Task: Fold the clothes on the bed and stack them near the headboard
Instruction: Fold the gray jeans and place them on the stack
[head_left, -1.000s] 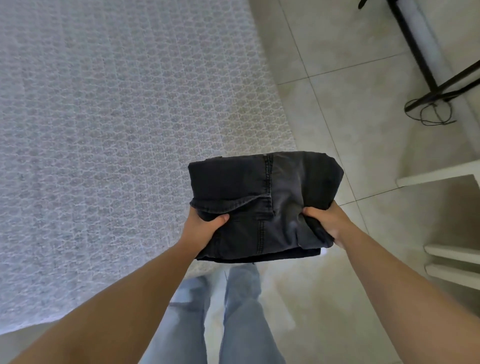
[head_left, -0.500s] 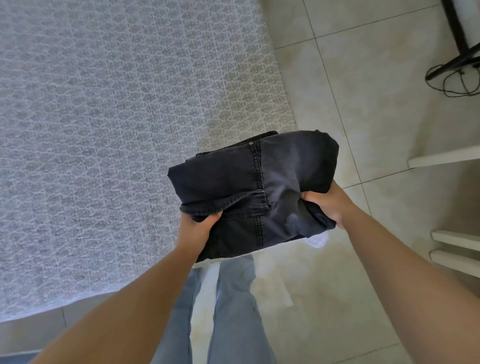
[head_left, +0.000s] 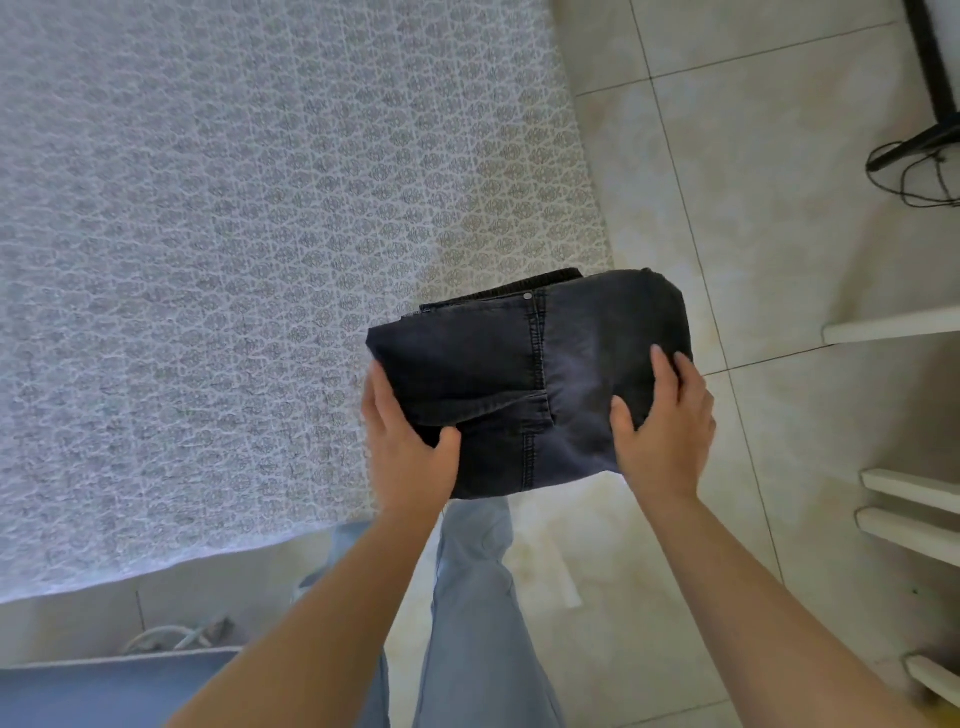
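Note:
I hold a folded pair of dark grey jeans (head_left: 524, 374) in the air over the near right corner of the bed (head_left: 234, 260). My left hand (head_left: 405, 457) grips the bundle's left near edge, thumb on top and fingers underneath. My right hand (head_left: 665, 431) holds the right near edge, its thumb and fingers lying on the top face. The bed has a white lace-patterned cover. No other clothes and no headboard are in view.
Beige floor tiles (head_left: 753, 234) lie to the right of the bed. White shelf boards (head_left: 909, 499) stick in from the right edge. A black stand leg with a cable (head_left: 919, 161) is at the top right. My legs in light blue jeans (head_left: 467, 597) stand below.
The bundle has moved slightly up and left towards the bed corner. My right hand has shifted from pinching the edge to lying with fingers on top. The view has tilted.

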